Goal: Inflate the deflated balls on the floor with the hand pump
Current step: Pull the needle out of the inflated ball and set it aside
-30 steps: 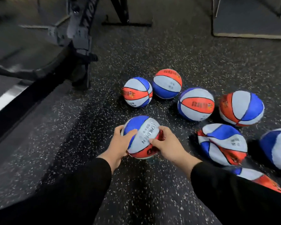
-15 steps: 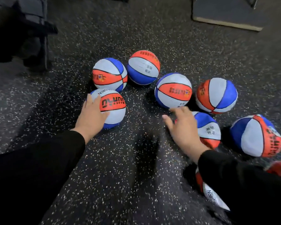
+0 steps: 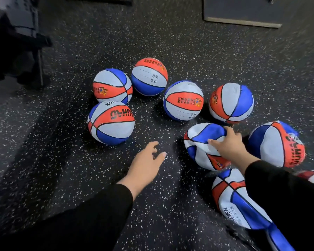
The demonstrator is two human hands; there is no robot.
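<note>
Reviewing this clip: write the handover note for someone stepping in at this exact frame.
Left hand: open, empty, above bare floor.
Right hand: gripping the crumpled deflated ball.
Done: five round, firm-looking balls stand in a cluster; the nearest is the round ball at left.
Left: the gripped ball, a flat ball under the right sleeve, and the dented ball at right look soft. Another shows partly at the right edge.
The hand pump is not in view; find it first.

Basketballs all the same scheme — red, white and blue panels, black seams. Floor is black rubber with white speckles — sleeves plain black.
</note>
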